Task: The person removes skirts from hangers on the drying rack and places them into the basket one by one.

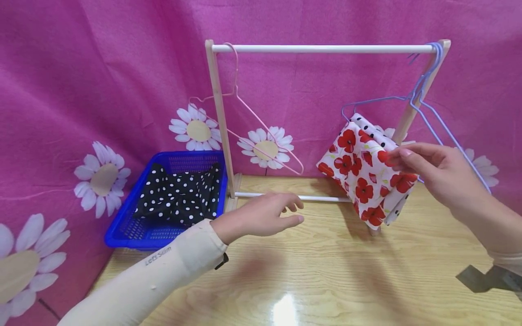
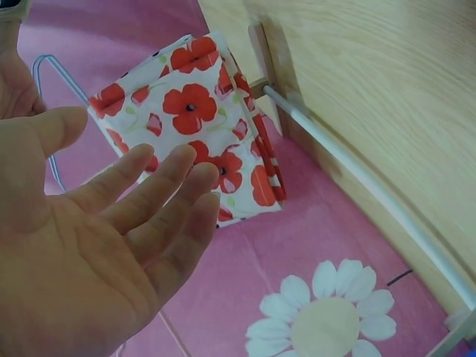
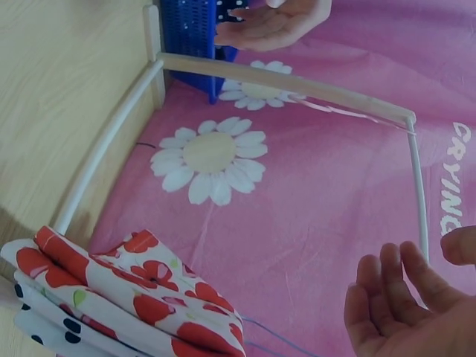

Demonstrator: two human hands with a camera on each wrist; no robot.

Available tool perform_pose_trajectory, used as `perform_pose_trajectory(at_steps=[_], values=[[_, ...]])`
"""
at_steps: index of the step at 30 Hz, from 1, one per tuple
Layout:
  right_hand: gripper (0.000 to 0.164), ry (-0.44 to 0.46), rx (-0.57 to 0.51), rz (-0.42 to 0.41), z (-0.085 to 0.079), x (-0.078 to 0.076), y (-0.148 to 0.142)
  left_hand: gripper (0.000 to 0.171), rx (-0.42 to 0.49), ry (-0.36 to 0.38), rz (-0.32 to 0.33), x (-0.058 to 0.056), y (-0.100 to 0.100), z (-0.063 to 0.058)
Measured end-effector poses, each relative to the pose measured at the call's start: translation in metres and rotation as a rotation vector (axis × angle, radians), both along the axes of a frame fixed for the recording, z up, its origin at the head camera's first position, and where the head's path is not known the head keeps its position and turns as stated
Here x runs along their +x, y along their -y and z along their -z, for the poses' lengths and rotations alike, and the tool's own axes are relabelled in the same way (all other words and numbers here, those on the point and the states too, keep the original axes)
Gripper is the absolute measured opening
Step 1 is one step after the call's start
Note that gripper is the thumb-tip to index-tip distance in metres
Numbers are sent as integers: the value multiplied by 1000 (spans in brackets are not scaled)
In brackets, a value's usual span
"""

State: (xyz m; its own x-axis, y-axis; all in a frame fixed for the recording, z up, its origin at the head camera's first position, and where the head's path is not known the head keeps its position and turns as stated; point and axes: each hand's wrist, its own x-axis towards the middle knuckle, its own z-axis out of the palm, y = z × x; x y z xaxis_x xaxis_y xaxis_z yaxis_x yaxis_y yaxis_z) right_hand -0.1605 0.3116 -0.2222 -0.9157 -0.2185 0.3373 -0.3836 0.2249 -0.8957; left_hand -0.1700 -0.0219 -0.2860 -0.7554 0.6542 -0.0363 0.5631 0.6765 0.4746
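A white cloth with red poppies (image 1: 360,174) hangs folded over a blue hanger (image 1: 377,99) at the rack's right end. Behind it hangs a white cloth with black dots (image 1: 381,136). My right hand (image 1: 442,174) is beside the poppy cloth's right edge. The right wrist view shows its fingers loosely bent, apart from the cloth, with nothing in them. Held over the table, left of the cloths, is my left hand (image 1: 265,213); its palm and relaxed fingers (image 2: 160,201) are bare in the left wrist view.
A pink hanger (image 1: 261,127) hangs at the left end of the rack's white rail (image 1: 326,48). Another blue hanger (image 1: 452,136) hangs on the right. The blue basket (image 1: 116,233) at left holds a black cloth with white dots (image 1: 179,194). A pink daisy curtain (image 1: 142,68) stands behind.
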Motion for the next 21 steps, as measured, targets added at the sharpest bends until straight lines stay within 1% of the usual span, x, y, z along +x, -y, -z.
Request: perform_pose_trajectory(at_steps=[2,3,4,6,7,8,11,14,18,21], values=[[29,-8,70,67,-2,3,-4,38,-16,-7,6,0,-4,2],[29,-1,111,105,-3,5,-6,38,-24,-9,10,0,-6,2],[28,14,131,135,-4,6,-8,39,-32,-12,12,1,-7,3],[27,59,120,168,-6,10,-11,39,-47,-16,13,1,-10,4],[27,78,140,194,-7,11,-12,39,-51,-16,13,1,-11,4],[27,81,146,204,-8,13,-14,39,-54,-16,13,2,-13,5],[29,58,175,245,-10,16,-19,39,-57,-17,18,3,-15,5],[36,18,283,321,-11,19,-24,39,-48,-14,24,3,-17,4],[41,10,248,349,-10,19,-30,39,-31,-16,21,1,-19,0],[43,-18,217,370,-8,17,-33,38,-21,-20,20,0,-21,-2]])
